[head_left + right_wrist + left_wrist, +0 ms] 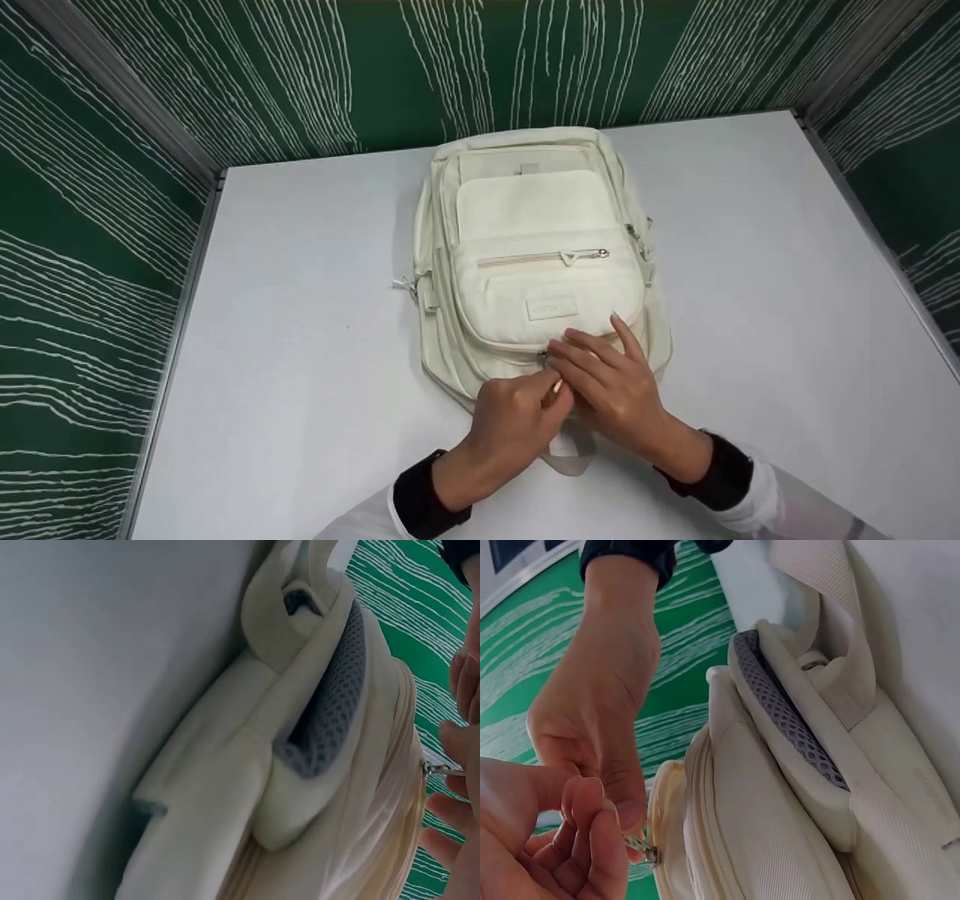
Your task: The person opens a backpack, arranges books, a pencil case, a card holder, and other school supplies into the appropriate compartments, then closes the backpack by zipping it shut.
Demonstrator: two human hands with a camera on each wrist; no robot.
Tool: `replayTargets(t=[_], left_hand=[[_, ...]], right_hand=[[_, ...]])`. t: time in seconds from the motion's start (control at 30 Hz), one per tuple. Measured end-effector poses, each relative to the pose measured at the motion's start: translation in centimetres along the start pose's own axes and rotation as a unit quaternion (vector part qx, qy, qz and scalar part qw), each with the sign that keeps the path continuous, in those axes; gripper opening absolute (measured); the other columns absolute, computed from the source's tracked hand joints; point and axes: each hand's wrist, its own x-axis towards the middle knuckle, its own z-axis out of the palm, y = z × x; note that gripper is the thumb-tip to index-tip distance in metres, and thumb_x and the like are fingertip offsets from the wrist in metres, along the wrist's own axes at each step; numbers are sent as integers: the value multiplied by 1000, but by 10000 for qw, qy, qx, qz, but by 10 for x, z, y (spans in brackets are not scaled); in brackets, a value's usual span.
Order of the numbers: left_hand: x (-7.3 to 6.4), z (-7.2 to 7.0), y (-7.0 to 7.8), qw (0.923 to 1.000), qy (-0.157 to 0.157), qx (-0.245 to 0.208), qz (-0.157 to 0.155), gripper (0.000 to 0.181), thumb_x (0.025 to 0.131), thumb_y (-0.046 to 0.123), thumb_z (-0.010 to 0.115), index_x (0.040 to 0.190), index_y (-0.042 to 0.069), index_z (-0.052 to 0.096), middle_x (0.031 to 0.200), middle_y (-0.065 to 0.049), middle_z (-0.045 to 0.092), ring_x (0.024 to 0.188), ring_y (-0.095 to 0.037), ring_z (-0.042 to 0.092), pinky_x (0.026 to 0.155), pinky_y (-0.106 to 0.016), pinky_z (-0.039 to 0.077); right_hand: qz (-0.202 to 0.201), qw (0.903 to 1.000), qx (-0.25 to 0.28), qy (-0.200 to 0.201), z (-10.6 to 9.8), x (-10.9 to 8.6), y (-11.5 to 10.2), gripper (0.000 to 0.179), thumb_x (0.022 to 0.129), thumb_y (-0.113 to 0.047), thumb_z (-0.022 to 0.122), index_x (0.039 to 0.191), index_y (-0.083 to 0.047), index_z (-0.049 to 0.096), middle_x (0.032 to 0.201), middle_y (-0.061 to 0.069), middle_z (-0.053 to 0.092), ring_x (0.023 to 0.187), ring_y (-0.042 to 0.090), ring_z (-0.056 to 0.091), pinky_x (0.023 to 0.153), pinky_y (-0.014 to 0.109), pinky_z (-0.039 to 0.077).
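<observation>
A cream backpack (536,202) lies front side up, its top handle (568,457) towards me. At the front pocket's curved zip, a metal zipper pull (545,354) runs into the fingers of both hands. My left hand (514,420) has its fingers curled and pinches the pull's end, a small pale bit showing by the thumb. My right hand (619,390) meets it from the right, thumb and forefinger about the pull, other fingers spread over the pocket's edge. In the right wrist view, the chain-like pull (439,768) stretches away from the bag; its far end is hidden by fingers.
The backpack rests on a white table (300,300). Green panels with white wavy lines (390,67) stand around the table's back and sides. A second zip with a triangular pull (571,257) crosses the front pocket, above a stitched label (552,307).
</observation>
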Motion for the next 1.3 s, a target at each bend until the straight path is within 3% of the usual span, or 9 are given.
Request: replayTargets(t=[0.17,0.27,0.4,0.53,0.67,0.9,1.1,1.2,1.3], left_hand=[[-3,-8,-6,9994,-6,-121,335,9,83,5,78,79,9,71,62,4,63,53,-4,56,47,-16,40],[-3,-13,-19,9959,310,301,790,12,79,7,78,91,5,76,78,-1,72,68,-12,68,57,-22,53],[-2,-17,-41,9752,386,1717,1343,21,84,9,70,104,4,78,105,-11,75,98,-27,71,87,-37,58],[-4,-18,-55,9504,30,2586,1726,26,98,12,59,115,3,77,122,-15,73,118,-35,68,106,-47,51],[-6,-17,-59,9331,-19,2932,2083,29,102,12,52,113,3,77,121,-15,75,117,-35,69,104,-45,53],[-2,-18,-60,9261,-52,3080,2181,31,107,9,48,111,3,77,118,-14,75,113,-32,71,97,-40,57],[-3,-16,-64,9115,-45,3351,2384,31,106,4,46,107,3,78,112,-12,76,108,-28,72,93,-37,58],[-4,-15,-65,9102,-37,3357,2427,33,106,2,44,104,3,77,109,-12,76,106,-28,72,92,-36,58],[-3,-15,-63,9152,-51,3266,2360,36,107,-1,41,100,2,76,105,-13,76,104,-28,73,90,-35,59]], right_hand=[[2,9995,41,329,2,4,-2,22,105,-13,63,99,-2,82,96,10,79,84,31,73,102,54,43],[62,9993,41,368,0,5,-3,22,105,-13,64,99,-2,81,92,9,79,79,29,72,86,54,44],[106,9994,74,307,0,3,-2,21,105,-13,62,99,-2,80,89,8,78,77,28,71,82,53,45],[103,9992,147,346,-1,3,-3,22,105,-12,62,96,-1,78,86,9,76,73,27,69,80,51,45],[143,9989,297,339,-4,5,-7,22,104,-12,63,94,1,78,86,11,76,73,28,69,72,44,46],[220,9969,624,427,-6,10,-13,21,103,-9,64,93,4,77,86,13,76,72,28,69,66,38,51],[332,9956,740,472,-8,9,-16,21,103,-11,66,94,5,77,85,12,76,70,25,71,64,36,54],[470,9948,774,456,-11,5,-16,22,104,-12,66,95,5,77,84,12,76,68,24,71,63,36,55],[672,9931,860,434,-14,0,-14,23,104,-13,66,95,5,77,84,11,77,68,23,72,63,34,55]])
